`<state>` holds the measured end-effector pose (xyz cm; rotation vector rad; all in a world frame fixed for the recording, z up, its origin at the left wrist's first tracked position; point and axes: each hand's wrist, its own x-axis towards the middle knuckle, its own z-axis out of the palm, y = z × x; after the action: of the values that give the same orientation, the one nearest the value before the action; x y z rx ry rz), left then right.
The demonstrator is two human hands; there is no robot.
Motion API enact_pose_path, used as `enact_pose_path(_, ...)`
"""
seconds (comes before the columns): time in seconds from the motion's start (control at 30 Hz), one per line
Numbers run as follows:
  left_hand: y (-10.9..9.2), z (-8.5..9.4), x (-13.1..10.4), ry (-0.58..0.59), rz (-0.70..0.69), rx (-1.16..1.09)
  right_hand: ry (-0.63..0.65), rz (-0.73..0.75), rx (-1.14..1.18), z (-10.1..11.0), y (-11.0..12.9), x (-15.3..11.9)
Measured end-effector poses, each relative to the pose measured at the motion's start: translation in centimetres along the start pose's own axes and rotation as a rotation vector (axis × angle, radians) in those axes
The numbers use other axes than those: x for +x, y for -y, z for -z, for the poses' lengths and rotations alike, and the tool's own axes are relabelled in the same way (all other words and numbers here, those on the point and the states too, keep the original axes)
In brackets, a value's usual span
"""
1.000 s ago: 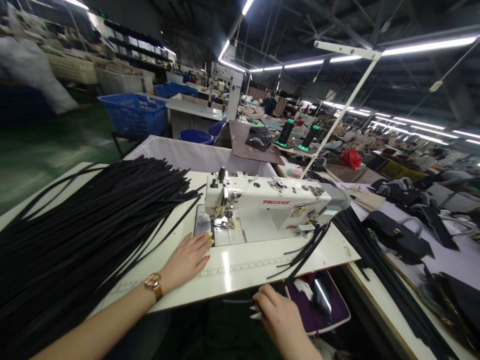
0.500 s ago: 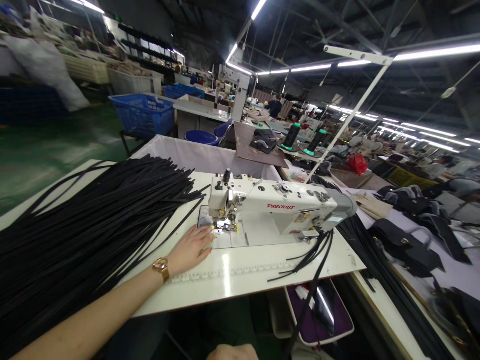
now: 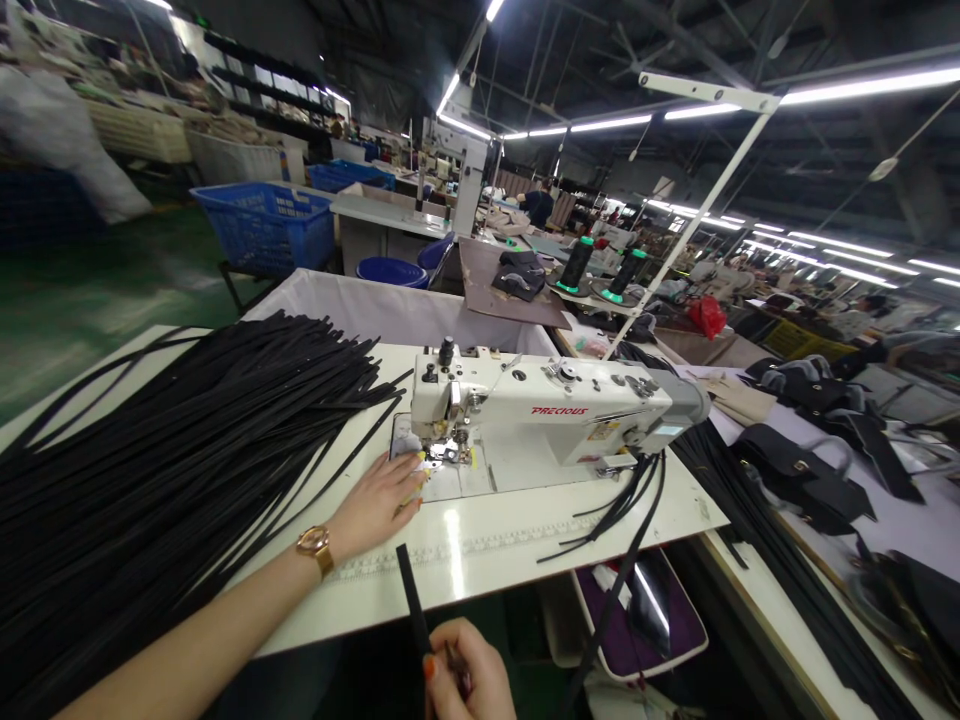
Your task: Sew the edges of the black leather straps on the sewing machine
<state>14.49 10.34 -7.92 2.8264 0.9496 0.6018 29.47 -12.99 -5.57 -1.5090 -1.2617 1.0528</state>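
At the bottom edge, the right hand (image 3: 466, 680) is closed around one end of a black strap (image 3: 411, 600), which angles up over the worktop (image 3: 480, 560) edge. The left hand (image 3: 379, 500) lies flat and open just before the needle of a white sewing machine (image 3: 540, 415) marked "PRECIOUS" in red. A pile of straps (image 3: 165, 470) lies left.

A black strap (image 3: 409, 590) is seen beside a black strap pile (image 3: 172, 470). The sewing machine (image 3: 540, 415) is coloured white with red lettering, the worktop (image 3: 480, 550) white, the watch (image 3: 315, 545) gold, the basket (image 3: 262, 225) blue.
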Motion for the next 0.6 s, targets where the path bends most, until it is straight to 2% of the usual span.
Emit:
enact_pose_path(0.1, 0.1, -0.1, 0.0, 0.0, 0.004, -0.005, -0.004, 0.012, 0.132, -0.1, -0.3, 1.4)
enact_pose_path(0.27, 0.1, -0.1, 0.0, 0.004, 0.018, -0.017, -0.043, -0.011, 0.079, 0.3, 0.9, 3.9)
enact_pose_path(0.43, -0.1, 0.3, 0.0, -0.019, 0.05, -0.029, -0.073, 0.017, 0.027, 0.3, 2.2, 8.4)
enact_pose_path(0.6, -0.1, 0.7, 0.1, -0.068, 0.092, -0.034, -0.08, 0.064, -0.028, -0.5, 2.3, 12.5)
